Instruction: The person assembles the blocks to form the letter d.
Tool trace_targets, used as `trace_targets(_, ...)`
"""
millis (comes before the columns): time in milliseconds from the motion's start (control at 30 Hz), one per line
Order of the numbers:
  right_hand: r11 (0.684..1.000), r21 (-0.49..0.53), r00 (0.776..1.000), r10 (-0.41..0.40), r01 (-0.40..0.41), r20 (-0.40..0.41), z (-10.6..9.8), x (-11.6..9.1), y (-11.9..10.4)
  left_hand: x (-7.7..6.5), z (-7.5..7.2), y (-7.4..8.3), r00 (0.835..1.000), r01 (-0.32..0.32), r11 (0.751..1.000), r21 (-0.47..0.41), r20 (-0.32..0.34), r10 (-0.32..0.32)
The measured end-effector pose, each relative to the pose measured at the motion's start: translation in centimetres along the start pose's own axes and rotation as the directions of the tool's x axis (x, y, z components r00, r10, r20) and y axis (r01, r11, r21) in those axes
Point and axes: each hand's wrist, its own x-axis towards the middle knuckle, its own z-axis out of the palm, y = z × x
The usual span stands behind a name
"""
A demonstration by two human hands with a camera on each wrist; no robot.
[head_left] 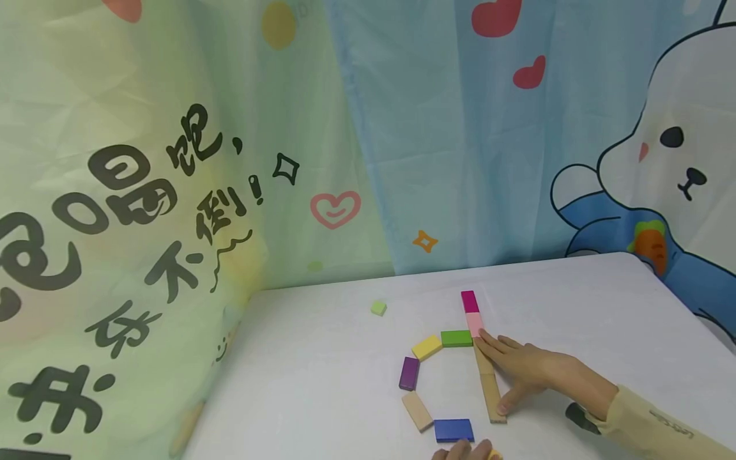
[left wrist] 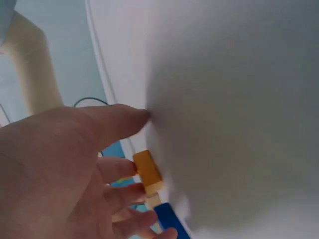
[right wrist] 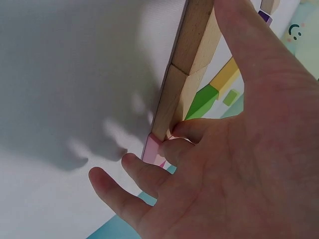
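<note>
My right hand lies spread beside a straight row of blocks. Its thumb touches the lower wooden block, and its fingertips sit where the upper wooden block meets the pink block. A magenta block tops the row. Left of it curve a green block, a yellow block, a purple block, a tan block and a blue block. At the bottom edge, my left hand touches an orange-yellow block with its fingertips, thumb held apart.
A small light-green block lies alone toward the back of the white table. Printed curtains hang behind the table and along its left side. A dark object shows by the right sleeve.
</note>
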Motion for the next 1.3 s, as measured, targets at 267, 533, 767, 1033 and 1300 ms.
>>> trace_targets(267,0.999,-0.015,0.999,-0.036,0.036,-0.012,-0.1,0.1,0.2,0.7,-1.6,0.3,0.996,-0.038,0.986,0.165,-0.077,0.051)
trace_targets(533,1.0,-0.002,1.0,-0.02,0.02,-0.006,0.1,0.1,0.3,1.3,-2.3,0.7,0.999,-0.006,0.994,0.107,-0.037,0.01)
trace_targets(767,0.999,-0.016,0.999,-0.036,0.035,-0.012,0.1,0.1,0.2,1.6,-1.6,0.7,0.988,0.006,0.994,0.106,0.153,-0.023)
trace_targets(1033,1.0,-0.009,1.0,-0.022,0.022,-0.001,0.2,0.1,0.1,1.5,-1.9,1.0,0.993,0.113,0.985,0.133,-0.039,-0.108)
trace_targets(1300,1.0,0.001,1.0,-0.017,0.017,-0.004,0.0,0.0,0.0,1.3,-1.8,0.8,0.978,0.182,0.982,0.047,0.091,-0.186)
